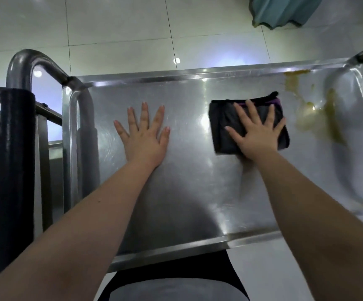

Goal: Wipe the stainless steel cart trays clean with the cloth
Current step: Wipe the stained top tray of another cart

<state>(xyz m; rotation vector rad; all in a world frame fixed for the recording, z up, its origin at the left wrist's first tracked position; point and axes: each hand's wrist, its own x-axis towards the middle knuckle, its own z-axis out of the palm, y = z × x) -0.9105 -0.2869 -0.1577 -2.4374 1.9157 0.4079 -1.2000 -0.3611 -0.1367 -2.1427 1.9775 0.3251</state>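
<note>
Person: stands at the near edge of the tray, both bare forearms reaching forward over it.
Tray (187, 192): a shiny steel cart top with a raised rim, seen from above; its near rim runs just in front of the person's body.
Left hand (144, 135): lies flat on the bare steel left of centre, fingers straight and spread, grasping nothing.
Right hand (257, 135): presses palm-down on the cloth, fingers straight and spread across it, not curled round it.
Cloth (226, 127): a dark folded square with a purple edge at its far side, flat on the tray right of centre, under the right hand.
Stain (319, 118): yellowish-green smears on the right part of the tray, just beyond the cloth's right edge and running up to the far rim.
Handle (35, 64): a bent steel tube at the cart's left end, with black padded bars beside it.
Floor (122, 25): pale glossy tiles beyond the far rim.
Curtain (285, 11): teal fabric hanging at the far right.
</note>
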